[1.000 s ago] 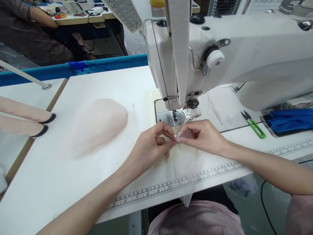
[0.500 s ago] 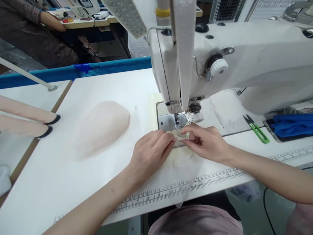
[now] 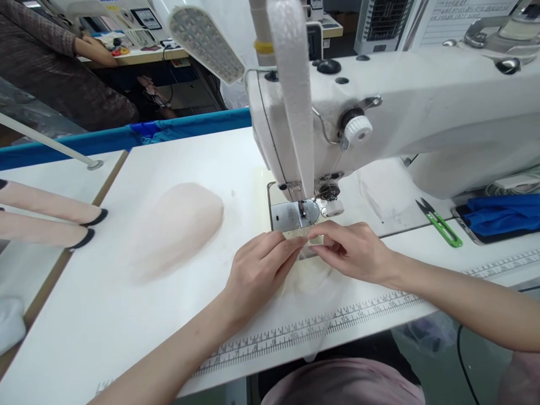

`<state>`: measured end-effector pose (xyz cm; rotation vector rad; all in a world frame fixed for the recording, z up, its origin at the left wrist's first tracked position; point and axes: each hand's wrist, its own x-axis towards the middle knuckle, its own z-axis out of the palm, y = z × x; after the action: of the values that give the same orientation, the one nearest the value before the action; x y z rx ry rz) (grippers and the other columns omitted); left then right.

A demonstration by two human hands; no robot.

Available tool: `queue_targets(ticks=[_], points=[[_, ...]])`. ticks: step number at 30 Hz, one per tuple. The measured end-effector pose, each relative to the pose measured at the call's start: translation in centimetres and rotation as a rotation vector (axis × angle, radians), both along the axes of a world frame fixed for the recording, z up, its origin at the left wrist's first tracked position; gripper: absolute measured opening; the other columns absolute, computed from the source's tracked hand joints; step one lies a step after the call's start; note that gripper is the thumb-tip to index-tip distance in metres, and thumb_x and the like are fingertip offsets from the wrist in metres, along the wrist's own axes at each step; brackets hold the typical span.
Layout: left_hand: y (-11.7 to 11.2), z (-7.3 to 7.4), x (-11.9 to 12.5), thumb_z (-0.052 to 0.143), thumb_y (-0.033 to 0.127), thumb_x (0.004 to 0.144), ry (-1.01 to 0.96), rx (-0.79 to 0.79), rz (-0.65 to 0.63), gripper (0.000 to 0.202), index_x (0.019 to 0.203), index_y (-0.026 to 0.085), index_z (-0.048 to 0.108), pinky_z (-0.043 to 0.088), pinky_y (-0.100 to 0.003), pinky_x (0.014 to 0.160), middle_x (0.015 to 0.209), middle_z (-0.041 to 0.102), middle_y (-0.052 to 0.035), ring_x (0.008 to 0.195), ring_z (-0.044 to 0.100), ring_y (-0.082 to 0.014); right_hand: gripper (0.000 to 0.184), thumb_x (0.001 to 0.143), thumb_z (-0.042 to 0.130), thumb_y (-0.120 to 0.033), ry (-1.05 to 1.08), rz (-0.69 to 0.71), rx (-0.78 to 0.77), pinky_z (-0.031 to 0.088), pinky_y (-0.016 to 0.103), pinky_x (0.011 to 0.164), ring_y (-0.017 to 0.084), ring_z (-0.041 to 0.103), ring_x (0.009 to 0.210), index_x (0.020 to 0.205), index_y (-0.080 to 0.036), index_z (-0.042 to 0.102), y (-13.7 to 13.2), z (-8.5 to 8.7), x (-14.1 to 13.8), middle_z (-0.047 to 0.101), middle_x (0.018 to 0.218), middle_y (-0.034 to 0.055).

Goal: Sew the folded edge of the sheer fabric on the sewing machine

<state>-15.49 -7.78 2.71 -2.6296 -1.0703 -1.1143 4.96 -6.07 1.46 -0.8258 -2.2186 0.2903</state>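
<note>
My left hand (image 3: pixel 257 270) and my right hand (image 3: pixel 352 250) meet just in front of the needle plate (image 3: pixel 291 214) of a white sewing machine (image 3: pixel 379 112). Both pinch the near edge of a sheer, pale stocking piece (image 3: pixel 312 278) that lies flat on the white table (image 3: pixel 126 315) and trails over its front edge. The fingertips nearly touch each other below the presser foot (image 3: pixel 302 209). A pile of the same pale sheer fabric (image 3: pixel 175 225) rests to the left of my hands.
Green thread snips (image 3: pixel 439 225) lie right of the machine, beside blue cloth (image 3: pixel 502 214). Two stocking-covered leg forms (image 3: pixel 46 216) with black toes lie at the left. A printed ruler (image 3: pixel 316 323) runs along the table front. Another person's sleeve (image 3: pixel 46 56) is at far left.
Both hands slid the sheer piece forward and down onto the table, closer to the needle plate. The fingers went from a raised pinch to lying low on the fabric.
</note>
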Motion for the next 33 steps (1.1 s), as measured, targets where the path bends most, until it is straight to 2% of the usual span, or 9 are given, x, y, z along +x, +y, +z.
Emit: queue_targets(ticks=[12, 17, 23, 33], points=[[-0.12, -0.23, -0.09, 0.064, 0.006, 0.084, -0.01, 0.033, -0.003, 0.014, 0.093, 0.016, 0.061, 0.038, -0.021, 0.052, 0.061, 0.051, 0.0049, 0.055, 0.047, -0.0084, 0.007, 0.093, 0.048, -0.018, 0.014, 0.008, 0.024, 0.037, 0.016, 0.046, 0.004, 0.05, 0.046, 0.097, -0.02, 0.053, -0.13, 0.06, 0.02, 0.062, 0.062, -0.0085], [-0.11, -0.19, -0.1, 0.062, 0.007, 0.085, -0.009, 0.048, 0.002, 0.012, 0.092, 0.017, 0.061, 0.038, -0.021, 0.051, 0.061, 0.052, 0.0052, 0.054, 0.048, -0.0083, 0.009, 0.094, 0.051, -0.022, 0.032, -0.003, 0.011, 0.038, 0.016, 0.045, 0.003, 0.049, 0.045, 0.102, -0.019, 0.054, -0.09, -0.06, 0.02, 0.062, 0.062, -0.009], [-0.19, -0.2, -0.22, 0.062, 0.007, 0.085, 0.0, 0.062, 0.002, 0.014, 0.093, 0.019, 0.06, 0.039, -0.022, 0.051, 0.06, 0.054, 0.0047, 0.054, 0.049, -0.0091, 0.006, 0.091, 0.051, -0.016, 0.029, 0.018, 0.027, 0.04, 0.016, 0.048, 0.003, 0.054, 0.05, 0.094, -0.019, 0.055, -0.05, 0.01, -0.09, 0.065, 0.069, -0.0075], [-0.17, -0.22, -0.27, 0.063, 0.007, 0.084, 0.001, 0.079, -0.004, 0.015, 0.092, 0.019, 0.059, 0.038, -0.022, 0.05, 0.06, 0.053, 0.0051, 0.054, 0.047, -0.009, 0.009, 0.092, 0.054, -0.018, 0.052, 0.025, 0.053, 0.038, 0.016, 0.045, 0.003, 0.051, 0.046, 0.101, -0.018, 0.054, -0.07, 0.06, -0.12, 0.065, 0.066, -0.0079]])
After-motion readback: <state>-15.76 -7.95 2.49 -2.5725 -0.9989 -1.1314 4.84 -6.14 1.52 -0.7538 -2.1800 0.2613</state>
